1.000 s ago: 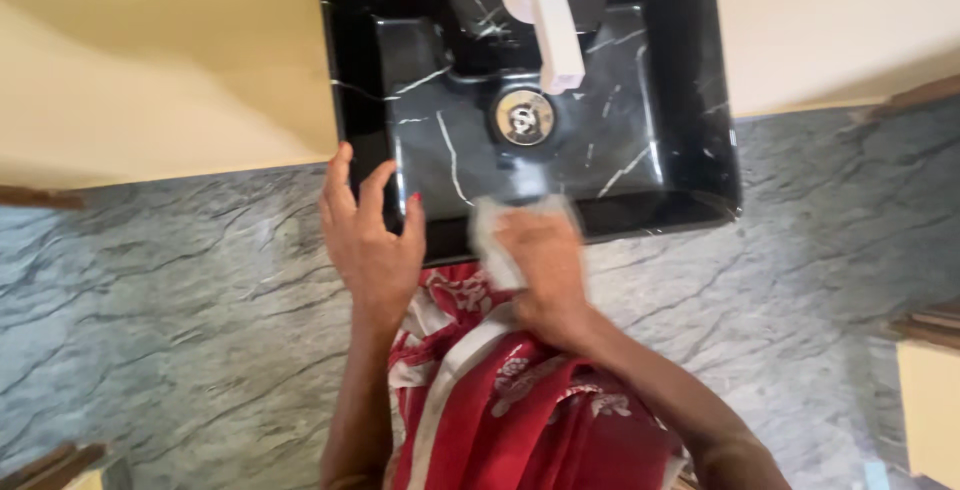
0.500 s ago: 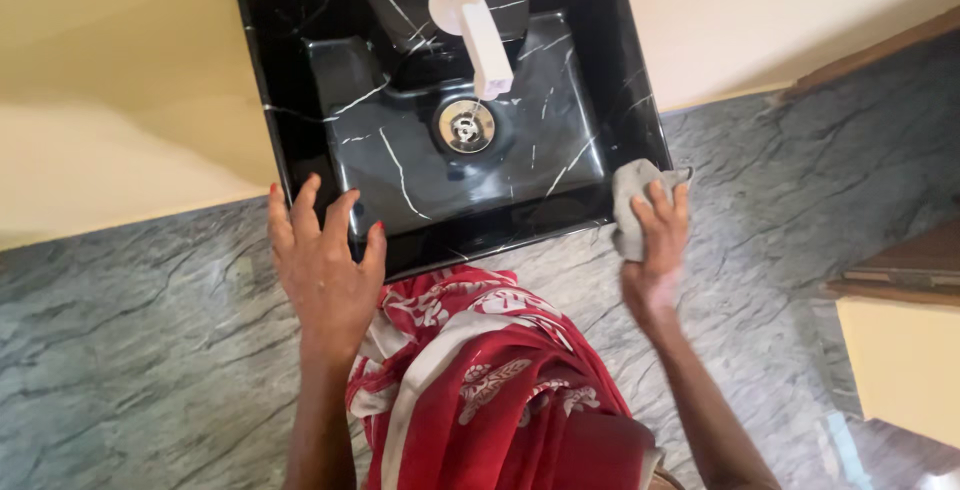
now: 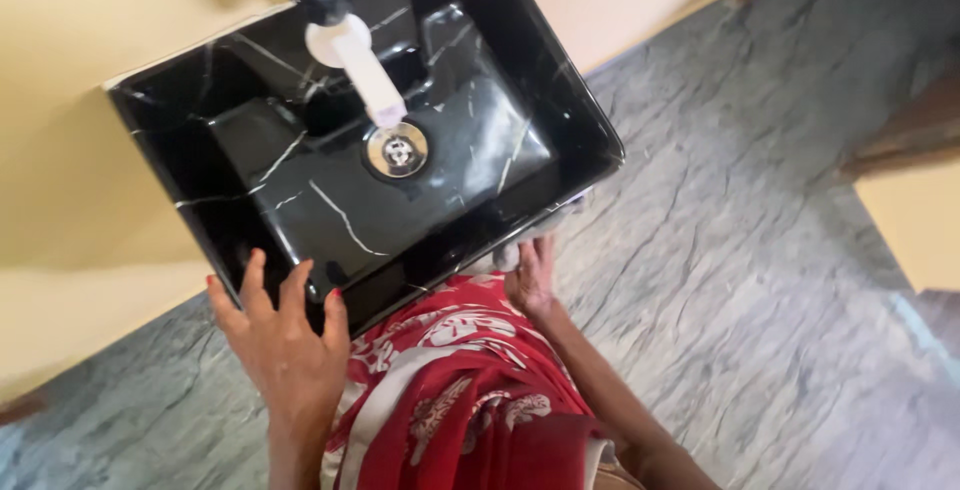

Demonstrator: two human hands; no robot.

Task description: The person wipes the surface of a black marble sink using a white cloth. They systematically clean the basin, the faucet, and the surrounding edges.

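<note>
Cloth (image 3: 515, 250): pale grey, bunched, sitting at about five o'clock from the drain (image 3: 397, 149), pressed up against the outer front edge of the sink (image 3: 560, 100); mostly hidden beneath the rim, so only a small part is showing.

Right hand (image 3: 533, 278): fingers pressed together and curling up around the cloth, pushing it against the underside of the sink's front wall, seemingly to rub that face.

Left hand (image 3: 283, 335): fingers spread, tips hooking over the front rim at about seven o'clock from the drain; holding nothing, apparently bracing the body while the other arm is reaching under.

Sink: black, square, white-veined like marble, standing out from a cream wall (image 3: 90, 70); basin looking wet and glossy.

Tap (image 3: 345, 40): white spout with a dark round top, projecting from twelve o'clock towards the drain; no water running that can be seen.

Garment (image 3: 450, 400): red with white floral print, hanging directly below the sink.

Floor (image 3: 760, 250): grey veined stone, filling the three o'clock side.
</note>
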